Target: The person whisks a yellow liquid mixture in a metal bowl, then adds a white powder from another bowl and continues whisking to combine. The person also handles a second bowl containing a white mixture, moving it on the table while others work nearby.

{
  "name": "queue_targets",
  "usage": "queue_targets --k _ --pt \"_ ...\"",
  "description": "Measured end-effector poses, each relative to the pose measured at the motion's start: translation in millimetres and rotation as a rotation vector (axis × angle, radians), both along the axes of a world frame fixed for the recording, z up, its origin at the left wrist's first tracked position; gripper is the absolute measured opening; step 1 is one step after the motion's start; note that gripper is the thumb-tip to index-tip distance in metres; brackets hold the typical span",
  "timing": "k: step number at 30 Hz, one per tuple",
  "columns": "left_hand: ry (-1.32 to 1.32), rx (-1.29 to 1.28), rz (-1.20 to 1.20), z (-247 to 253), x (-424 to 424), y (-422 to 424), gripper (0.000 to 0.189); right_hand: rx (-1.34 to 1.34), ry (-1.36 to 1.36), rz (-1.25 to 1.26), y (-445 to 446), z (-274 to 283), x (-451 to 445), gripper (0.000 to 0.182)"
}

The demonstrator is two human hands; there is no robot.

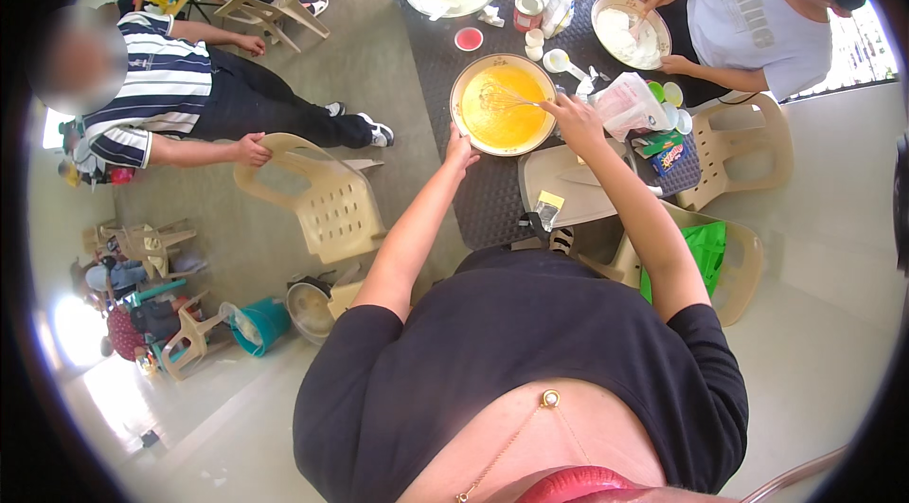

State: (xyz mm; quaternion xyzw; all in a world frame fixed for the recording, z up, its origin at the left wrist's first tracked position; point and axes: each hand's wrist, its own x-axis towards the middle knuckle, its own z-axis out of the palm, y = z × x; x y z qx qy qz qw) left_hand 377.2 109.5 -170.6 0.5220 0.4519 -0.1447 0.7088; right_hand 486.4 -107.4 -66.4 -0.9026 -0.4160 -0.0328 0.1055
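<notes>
A wide bowl (465,130) with a patterned rim holds a yellow liquid mixture (490,126) and stands on the dark woven-pattern table. My left hand (461,149) grips the bowl's near left rim. In my right hand (574,121) is the handle of a wire whisk (501,98), whose wires dip into the mixture. Near my right wrist lies a beige tray (543,172) with a knife on it. Eggshells (534,45), a measuring cup (556,60) and a small dish of red content (469,39) are just beyond the bowl.
A large metal bowl (419,2) of white powder stands farther back, near an opened can (528,11). At right, a person (760,20) stirs a bowl of white powder. Another person (167,69) stands at left, touching a plastic chair (341,215). Boxes and plastic bags lie right of my hand.
</notes>
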Motion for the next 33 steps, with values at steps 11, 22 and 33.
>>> queue_targets --k 11,22,33 --pt "0.025 0.059 -0.123 -3.2 -8.8 17.6 0.056 -0.388 -0.228 0.194 61.6 -4.1 78.2 0.017" --pt "0.029 0.016 -0.001 -0.8 -31.0 42.5 0.055 -0.283 0.451 -0.298 -39.7 -22.7 42.4 0.026" --pt "-0.020 -0.008 0.141 -1.5 -52.8 59.5 0.057 0.320 1.607 -0.648 -55.0 -39.9 -37.4 0.032"
